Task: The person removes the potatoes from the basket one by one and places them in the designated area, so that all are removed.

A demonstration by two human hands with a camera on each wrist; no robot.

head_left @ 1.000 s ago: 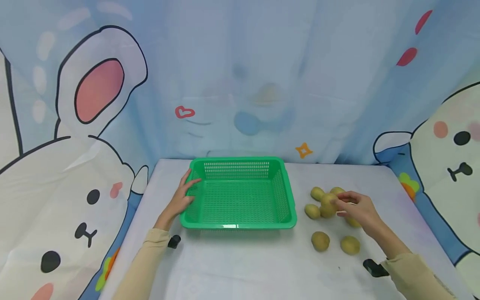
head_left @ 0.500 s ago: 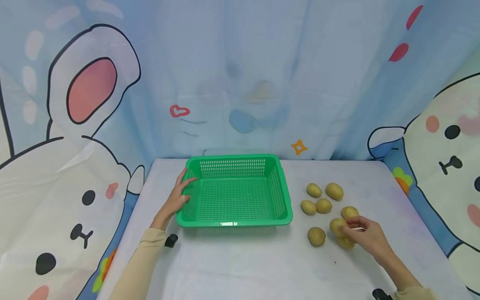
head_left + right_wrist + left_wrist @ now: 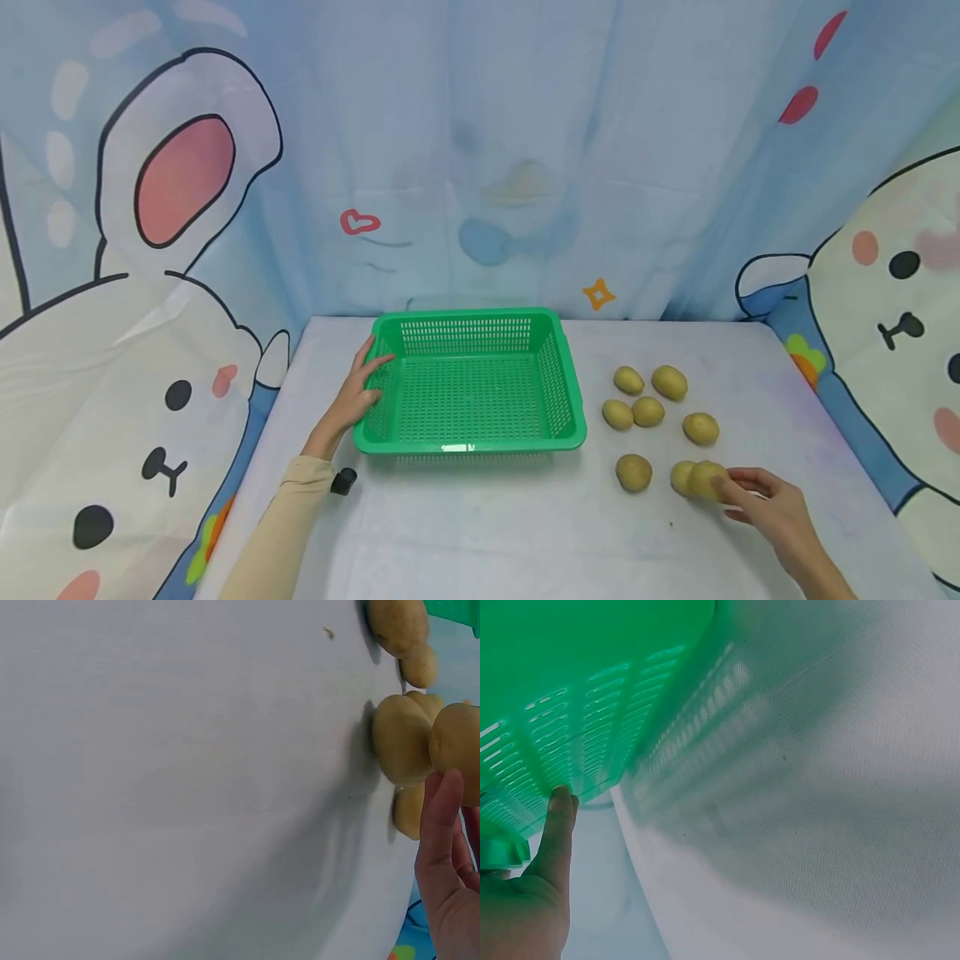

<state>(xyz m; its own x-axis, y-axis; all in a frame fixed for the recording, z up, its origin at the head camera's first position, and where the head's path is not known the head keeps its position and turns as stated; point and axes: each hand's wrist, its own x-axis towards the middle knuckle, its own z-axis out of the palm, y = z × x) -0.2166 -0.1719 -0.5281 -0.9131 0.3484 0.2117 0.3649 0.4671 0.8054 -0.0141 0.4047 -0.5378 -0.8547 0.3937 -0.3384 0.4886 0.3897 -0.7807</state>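
A green plastic basket [image 3: 468, 400] with slotted walls stands on the white-covered table. My left hand [image 3: 352, 404] grips its left rim; the left wrist view shows a finger [image 3: 555, 825] lying along the outer wall. At the right, my right hand [image 3: 776, 508] pinches a potato [image 3: 707, 481] between thumb and fingers. That potato partly covers another potato [image 3: 681, 477] lying on the table. In the right wrist view the held potato [image 3: 457, 746] appears raised beside the lying potato [image 3: 401, 739]. The right hand's far fingers are partly hidden.
Several loose potatoes lie right of the basket, among them a single potato [image 3: 633, 472] near the front, another potato [image 3: 701, 428] behind the right hand, and a back group with a potato [image 3: 669, 382]. A printed curtain [image 3: 480, 167] hangs behind the table.
My right hand has carried the pinched potato from the back group towards the front right, over a lying potato. The left hand keeps its grip on the basket. The head view has shifted slightly.
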